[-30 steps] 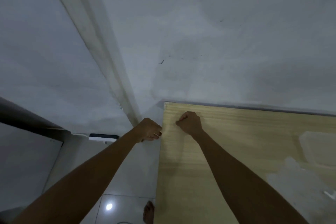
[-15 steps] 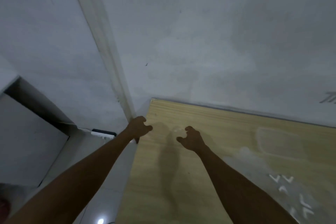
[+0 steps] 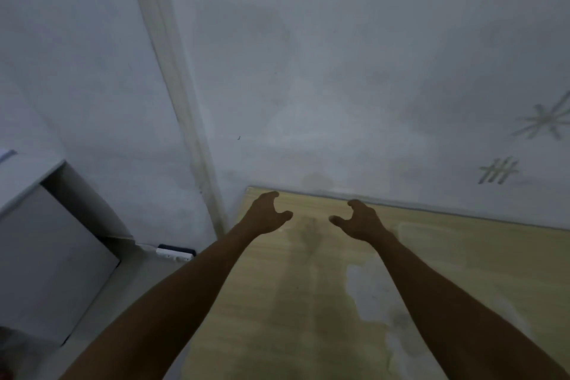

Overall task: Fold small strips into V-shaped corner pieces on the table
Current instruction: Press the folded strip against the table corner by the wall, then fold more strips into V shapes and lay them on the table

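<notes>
Two bare forearms reach fwd from the bottom edge over the wooden worktop [image 3: 447, 271], pale light-grained board w/ whitish smeared patches on its right half and a dark shadow running down the middle between the arms. Floor at lower left, w/ a white box or cabinet [image 3: 46, 256] beside it; a white power strip [image 3: 174, 253] lies at the wall's foot, just left of the worktop's edge.

Further out, left hand [image 3: 266, 216] is over the worktop's far left corner, grip open – fingers curled like a claw, thumb spread, nothing in it. Right hand [image 3: 359, 222] near it to the right, also open w/ curled fingers, empty. The two face each other w/ a gap between, both close to the far edge; can't tell if they touch the wood.

No strips or V pieces can be made out on the worktop in this view – too dim and blurred to say.

Beyond, a grey-white wall [image 3: 339, 71] meets the worktop's far edge; a pale vertical trim strip [image 3: 172, 71] runs down it to the left corner. On the wall at far right, faint tally-like marks [image 3: 498, 174] and a star-like scratch mark [image 3: 546, 122] above them
</notes>
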`<state>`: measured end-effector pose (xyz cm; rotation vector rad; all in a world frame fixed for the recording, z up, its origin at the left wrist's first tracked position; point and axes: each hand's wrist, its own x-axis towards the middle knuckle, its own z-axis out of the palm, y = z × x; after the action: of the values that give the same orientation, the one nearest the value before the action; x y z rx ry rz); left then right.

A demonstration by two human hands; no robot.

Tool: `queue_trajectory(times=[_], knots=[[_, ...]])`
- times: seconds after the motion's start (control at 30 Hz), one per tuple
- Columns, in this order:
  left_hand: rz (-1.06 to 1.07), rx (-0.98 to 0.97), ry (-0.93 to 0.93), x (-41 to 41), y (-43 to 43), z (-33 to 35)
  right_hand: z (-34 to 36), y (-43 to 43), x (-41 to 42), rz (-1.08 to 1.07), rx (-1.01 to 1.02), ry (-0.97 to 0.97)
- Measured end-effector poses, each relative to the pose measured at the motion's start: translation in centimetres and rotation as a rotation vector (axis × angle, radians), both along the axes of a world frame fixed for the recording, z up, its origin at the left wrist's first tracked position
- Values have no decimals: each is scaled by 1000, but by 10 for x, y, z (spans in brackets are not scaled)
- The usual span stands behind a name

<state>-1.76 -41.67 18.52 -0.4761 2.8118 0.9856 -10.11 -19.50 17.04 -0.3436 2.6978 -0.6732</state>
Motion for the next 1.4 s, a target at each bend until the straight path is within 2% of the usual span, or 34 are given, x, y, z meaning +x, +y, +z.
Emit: queue_trajectory(times=[0.77,1.4], knots=[[-314,-5,11,26,93,-28,-23,104,98,-256,2,-68],[-329,-30,-47,32,242,-25,-35,288,94,-286,55,-102]])
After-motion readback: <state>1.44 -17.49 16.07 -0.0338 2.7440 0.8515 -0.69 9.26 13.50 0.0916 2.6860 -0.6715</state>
